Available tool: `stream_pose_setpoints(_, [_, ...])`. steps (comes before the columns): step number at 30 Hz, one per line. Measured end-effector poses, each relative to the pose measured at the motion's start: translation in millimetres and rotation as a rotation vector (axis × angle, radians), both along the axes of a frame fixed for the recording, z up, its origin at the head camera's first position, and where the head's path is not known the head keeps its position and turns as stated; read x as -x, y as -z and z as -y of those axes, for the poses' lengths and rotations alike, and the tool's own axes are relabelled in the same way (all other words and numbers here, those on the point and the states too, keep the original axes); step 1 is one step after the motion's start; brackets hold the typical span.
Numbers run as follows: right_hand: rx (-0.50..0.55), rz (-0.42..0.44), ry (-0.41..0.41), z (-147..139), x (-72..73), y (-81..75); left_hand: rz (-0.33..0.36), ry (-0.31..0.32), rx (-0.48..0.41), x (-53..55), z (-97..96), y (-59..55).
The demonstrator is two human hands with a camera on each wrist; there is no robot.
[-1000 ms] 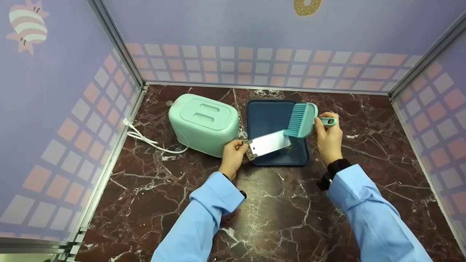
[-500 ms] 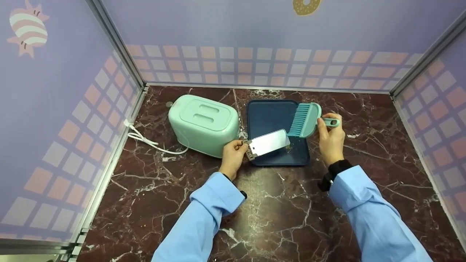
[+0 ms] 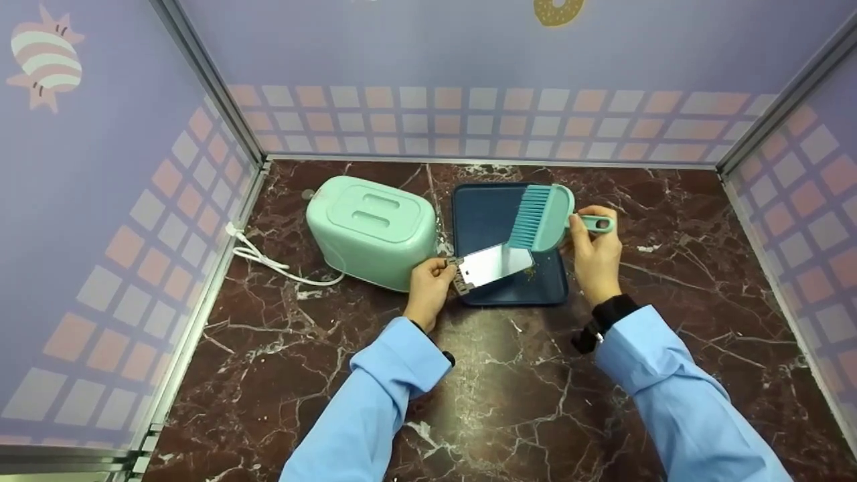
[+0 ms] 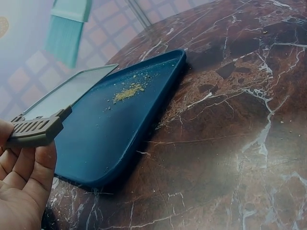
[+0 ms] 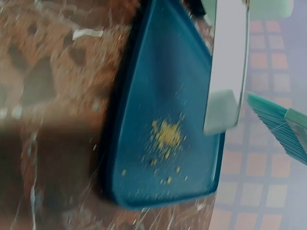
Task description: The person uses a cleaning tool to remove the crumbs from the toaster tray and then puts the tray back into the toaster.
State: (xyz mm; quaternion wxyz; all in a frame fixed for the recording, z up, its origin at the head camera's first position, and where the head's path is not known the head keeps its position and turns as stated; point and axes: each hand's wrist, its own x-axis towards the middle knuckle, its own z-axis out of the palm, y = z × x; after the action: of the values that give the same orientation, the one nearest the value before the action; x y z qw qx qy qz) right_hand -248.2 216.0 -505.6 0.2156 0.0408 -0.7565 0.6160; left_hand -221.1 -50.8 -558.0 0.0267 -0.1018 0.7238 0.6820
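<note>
My left hand [image 3: 428,291] pinches the brown slotted end of a shiny metal crumb tray [image 3: 494,268], tilted over a dark blue tray [image 3: 481,211]. With my right hand [image 3: 598,261] I grip the handle of a mint-green brush [image 3: 552,217], its bristles overlapping the crumb tray's far end in the head view. In the left wrist view, the brush [image 4: 67,40] shows above that metal plate. Yellowish crumbs [image 5: 168,135] lie in a small pile on the blue tray, below the crumb tray's free end.
A mint-green toaster [image 3: 375,234] stands left of the blue tray, close beside my left hand. Its white cord and plug [image 3: 268,261] lie on the marbled tabletop [image 3: 321,388]. Patterned panels [image 3: 502,120] enclose the back and both sides.
The brush shifted slightly right, then swept back left over the crumb tray's end, my right hand moving with it. My left hand and the crumb tray stay nearly still.
</note>
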Motion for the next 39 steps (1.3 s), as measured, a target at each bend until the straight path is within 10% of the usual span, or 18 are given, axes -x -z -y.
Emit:
stream_pose_setpoints(17, [0.231,0.027,-0.353,46,-14.3,-6.8,-0.001,0.014,-0.006,-0.3,-3.1,-0.4])
stream_pose_setpoints(39, [-0.07,0.118,-0.25,22,-23.1,-27.1,-0.008,0.039,-0.027,-0.7,-4.0,-1.1])
